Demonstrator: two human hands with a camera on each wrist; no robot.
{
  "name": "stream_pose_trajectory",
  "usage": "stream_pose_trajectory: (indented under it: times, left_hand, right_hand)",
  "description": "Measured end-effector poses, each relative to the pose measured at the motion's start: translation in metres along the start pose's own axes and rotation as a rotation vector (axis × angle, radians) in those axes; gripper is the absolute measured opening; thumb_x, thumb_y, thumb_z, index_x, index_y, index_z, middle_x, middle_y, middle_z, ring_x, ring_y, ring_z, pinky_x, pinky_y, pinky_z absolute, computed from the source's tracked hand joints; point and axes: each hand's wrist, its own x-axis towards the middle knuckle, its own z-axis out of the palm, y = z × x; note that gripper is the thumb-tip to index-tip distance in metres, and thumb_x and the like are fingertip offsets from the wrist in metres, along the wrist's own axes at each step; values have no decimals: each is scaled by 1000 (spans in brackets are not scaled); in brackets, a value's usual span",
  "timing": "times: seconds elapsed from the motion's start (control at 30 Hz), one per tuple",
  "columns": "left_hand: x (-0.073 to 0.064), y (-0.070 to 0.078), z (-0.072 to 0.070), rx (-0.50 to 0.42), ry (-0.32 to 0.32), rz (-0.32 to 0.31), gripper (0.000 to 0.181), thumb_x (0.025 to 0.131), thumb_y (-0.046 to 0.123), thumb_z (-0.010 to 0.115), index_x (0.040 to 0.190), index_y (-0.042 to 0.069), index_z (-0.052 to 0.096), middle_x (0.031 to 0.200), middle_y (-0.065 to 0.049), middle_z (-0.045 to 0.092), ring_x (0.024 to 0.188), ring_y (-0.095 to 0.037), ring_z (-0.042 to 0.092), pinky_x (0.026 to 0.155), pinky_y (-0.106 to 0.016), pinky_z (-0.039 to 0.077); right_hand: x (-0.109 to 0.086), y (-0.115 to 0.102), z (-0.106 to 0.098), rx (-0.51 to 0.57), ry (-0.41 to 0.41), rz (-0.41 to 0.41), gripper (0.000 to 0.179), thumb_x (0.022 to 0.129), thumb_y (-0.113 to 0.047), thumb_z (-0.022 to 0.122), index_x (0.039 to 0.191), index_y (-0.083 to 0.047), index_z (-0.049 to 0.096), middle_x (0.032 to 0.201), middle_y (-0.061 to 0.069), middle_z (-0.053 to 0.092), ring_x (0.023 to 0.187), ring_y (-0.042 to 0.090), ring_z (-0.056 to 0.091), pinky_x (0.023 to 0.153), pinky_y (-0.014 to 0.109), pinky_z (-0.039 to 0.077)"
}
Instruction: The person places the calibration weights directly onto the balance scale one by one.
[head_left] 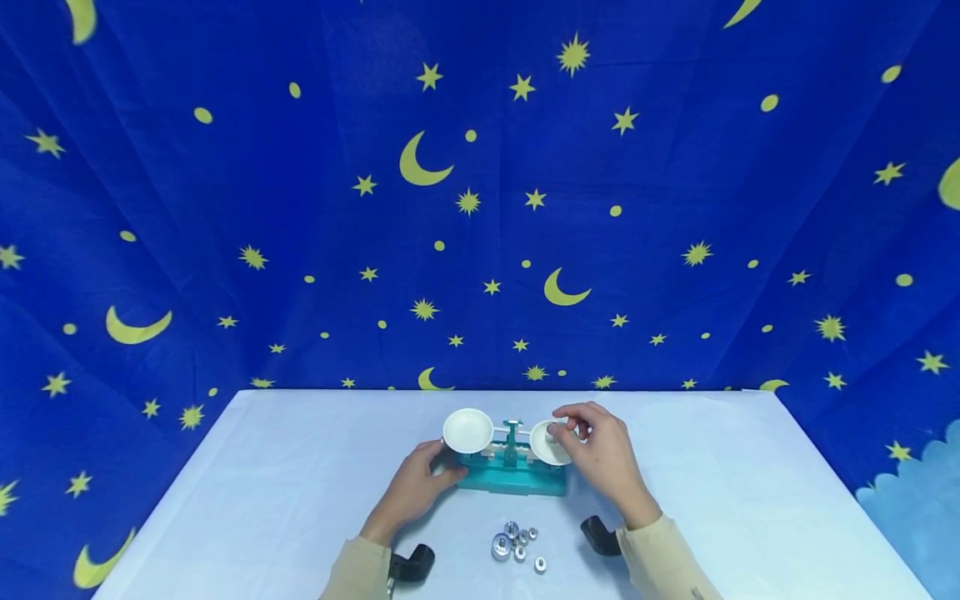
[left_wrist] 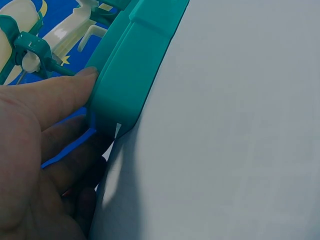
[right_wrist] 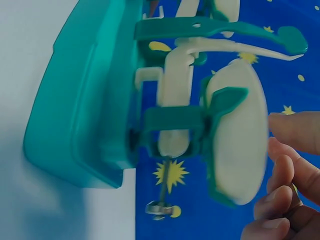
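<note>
A teal balance scale [head_left: 512, 477] with two white pans stands on the table. My left hand [head_left: 418, 483] grips the left end of its base; in the left wrist view the thumb [left_wrist: 75, 92] lies along the base's edge, with the other fingers curled beneath and behind. Over the right pan [head_left: 542, 451], my right hand [head_left: 600, 446] pinches a small metal weight [head_left: 552, 428] between thumb and index finger, low at the pan. From the right wrist, the pan [right_wrist: 242, 135] hides the fingertips' far side and the weight. The left pan [head_left: 468, 431] holds nothing.
Several silver weights [head_left: 502, 547] of different sizes lie grouped in front of the scale, with one small weight [head_left: 540, 565] slightly apart. A metal adjusting nut [right_wrist: 158, 208] sticks out from the beam's end. Behind the white table [head_left: 300, 450] hangs a blue star-patterned cloth [head_left: 337, 225].
</note>
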Motion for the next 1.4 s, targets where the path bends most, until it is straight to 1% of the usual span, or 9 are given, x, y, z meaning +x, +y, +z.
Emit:
stream_pose_trajectory:
  times: [0.17, 0.3, 0.4, 0.57, 0.77, 0.97, 1.13, 1.3, 1.4]
  left_hand:
    - [-1, 0, 0, 9, 0, 6, 57, 90, 32, 75, 140, 10, 58, 144, -12, 56, 140, -39, 42, 116, -64, 28]
    - [-1, 0, 0, 19, 2, 6, 57, 91, 33, 74, 140, 9, 58, 144, -12, 56, 139, -40, 42, 116, -65, 29]
    - [-2, 1, 0, 21, 2, 3, 57, 91, 33, 74, 140, 10, 58, 144, -12, 56, 139, -40, 42, 116, -65, 28]
    - [-2, 2, 0, 17, 4, -6, 57, 90, 34, 75, 140, 10, 59, 144, -12, 56, 140, -40, 42, 116, -65, 28]
    - [-2, 1, 0, 17, 5, -4, 57, 90, 33, 75, 140, 9, 59, 144, -13, 56, 140, -40, 42, 116, -65, 28]
    - [-1, 1, 0, 16, 4, 3, 57, 91, 34, 74, 140, 9, 58, 144, -13, 56, 140, -40, 41, 116, -65, 27]
    - [-1, 1, 0, 17, 5, -1, 58, 91, 35, 74, 140, 9, 58, 144, -12, 56, 140, -40, 42, 116, -65, 28]
    - [-2, 1, -1, 15, 7, 4, 57, 91, 34, 74, 140, 9, 58, 144, -13, 56, 139, -40, 42, 116, -65, 28]
    - [-2, 1, -1, 15, 6, 5, 57, 90, 34, 74, 139, 8, 59, 143, -14, 56, 139, -40, 42, 116, -65, 28]
  right_hand:
    - [-2, -5, -2, 3, 29, -54, 15, 85, -12, 80, 100, -10, 76, 76, -5, 56, 69, 12, 50, 61, 25, 42]
    - [-5, -10, -4, 32, 43, -98, 14, 85, -9, 80, 98, -9, 76, 76, -7, 57, 69, 10, 52, 60, 23, 45]
    - [-7, -15, -4, 53, 39, -95, 13, 84, -7, 80, 97, -9, 76, 76, -7, 57, 68, 10, 52, 58, 22, 45]
    - [-11, -22, -4, 83, 11, -71, 12, 84, -7, 80, 96, -10, 76, 77, -6, 57, 69, 11, 51, 58, 21, 45]
    - [-15, -26, -3, 90, -19, -52, 12, 84, -9, 81, 95, -11, 76, 76, -7, 57, 68, 11, 52, 58, 21, 45]
    - [-20, -29, -2, 71, -50, -55, 12, 85, -13, 81, 95, -15, 76, 75, -10, 56, 66, 9, 51, 56, 22, 44]
    - [-25, -30, -1, 81, -67, -80, 12, 85, -13, 81, 95, -15, 76, 74, -12, 56, 64, 7, 50, 53, 21, 42]
    - [-29, -32, 2, 99, -90, -86, 11, 85, -13, 81, 95, -14, 76, 73, -13, 56, 63, 6, 51, 54, 21, 45]
    - [-31, -31, 3, 106, -122, -75, 10, 87, -13, 79, 96, -14, 76, 73, -13, 56, 63, 6, 51, 54, 21, 47]
